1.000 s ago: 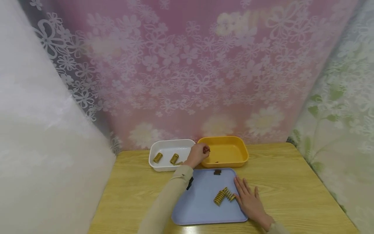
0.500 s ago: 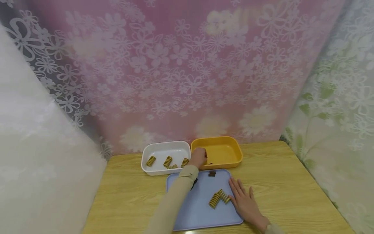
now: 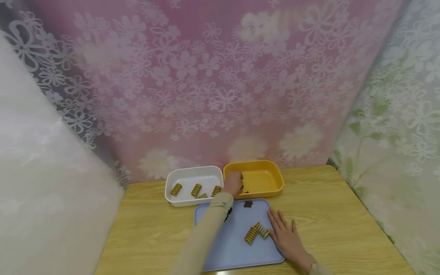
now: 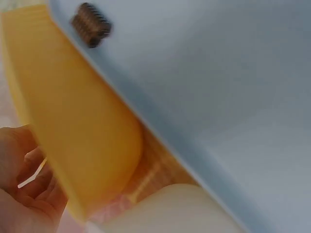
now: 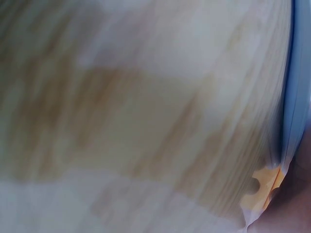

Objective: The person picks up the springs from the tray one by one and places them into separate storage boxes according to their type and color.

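Observation:
My left hand [image 3: 233, 182] reaches over the near-left rim of the yellow bin [image 3: 266, 179], fingers curled down inside it. A small dark spring [image 3: 242, 186] shows at the fingertips, and another dark piece [image 3: 246, 192] lies on the bin floor. In the left wrist view the fingertips are hidden behind the bin wall. My right hand [image 3: 288, 238] lies with fingers extended along the right edge of the blue tray [image 3: 237, 254]. On this tray are two larger yellow springs [image 3: 251, 235] and, near its far edge, small brown springs [image 4: 91, 24].
A white bin [image 3: 203, 178] holding several yellow springs [image 3: 196, 189] stands left of the yellow bin. Both bins sit behind the tray on the wooden table [image 3: 148, 229]. A flowered curtain [image 3: 213, 95] hangs behind, with pale sheets on both sides.
My left hand has lowered into the yellow bin with the small dark spring. The head view has shifted slightly. My right hand stays at the tray's edge.

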### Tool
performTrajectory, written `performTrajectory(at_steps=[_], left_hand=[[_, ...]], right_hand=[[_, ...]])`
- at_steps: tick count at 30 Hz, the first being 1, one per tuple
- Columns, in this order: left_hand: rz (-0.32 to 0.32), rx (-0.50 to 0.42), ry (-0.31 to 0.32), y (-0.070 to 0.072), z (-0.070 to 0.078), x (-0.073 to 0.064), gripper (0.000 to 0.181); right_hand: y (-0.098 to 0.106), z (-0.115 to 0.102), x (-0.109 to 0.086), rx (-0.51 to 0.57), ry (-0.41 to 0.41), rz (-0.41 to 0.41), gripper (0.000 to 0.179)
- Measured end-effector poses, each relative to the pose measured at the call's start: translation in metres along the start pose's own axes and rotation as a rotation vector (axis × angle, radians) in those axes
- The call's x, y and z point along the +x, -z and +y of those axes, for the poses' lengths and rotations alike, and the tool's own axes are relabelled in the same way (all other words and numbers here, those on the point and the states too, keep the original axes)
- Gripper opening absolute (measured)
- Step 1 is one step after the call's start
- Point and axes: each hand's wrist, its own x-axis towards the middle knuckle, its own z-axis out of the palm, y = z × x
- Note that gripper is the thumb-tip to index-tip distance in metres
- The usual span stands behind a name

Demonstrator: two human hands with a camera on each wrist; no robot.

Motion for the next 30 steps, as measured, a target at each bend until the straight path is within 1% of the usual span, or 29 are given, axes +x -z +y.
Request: performTrajectory(at_steps=[3, 5, 9, 13, 18, 21, 23, 28, 30], left_hand=[[0.018, -0.061, -0.002, 0.010, 0.002, -0.004, 0.009], [0.046, -0.087, -0.010, 0.016, 0.004, -0.007, 0.009], [0.091, -0.139, -0.005, 0.026, 0.007, -0.017, 0.007], [0.106, -0.183, 0.000, 0.030, 0.008, -0.030, 0.007], [0.119, -0.234, -0.014, 0.032, 0.011, -0.048, 0.006], [0.136, -0.239, -0.032, 0.031, 0.013, -0.057, 0.005], [0.144, -0.252, -0.050, 0.029, 0.015, -0.064, 0.005], [0.139, -0.270, -0.071, 0.017, 0.017, -0.076, 0.004], [0.138, -0.261, -0.075, 0.011, 0.018, -0.079, 0.004]], right_hand=[[-0.006, 0.005, -0.002, 0.011, 0.018, 0.021, 0.056], [-0.010, 0.008, -0.002, 0.021, 0.024, 0.026, 0.056], [-0.010, 0.010, -0.002, 0.031, 0.020, 0.000, 0.056], [-0.007, 0.007, -0.001, 0.057, 0.015, -0.009, 0.057], [-0.012, 0.010, -0.002, 0.047, 0.030, -0.015, 0.059], [-0.014, 0.012, -0.003, 0.035, 0.040, -0.015, 0.059], [-0.012, 0.009, -0.002, 0.044, 0.035, -0.019, 0.059], [0.001, -0.001, 0.000, 0.050, 0.011, -0.026, 0.058], [0.006, -0.005, 0.001, 0.044, 0.013, -0.022, 0.058]])
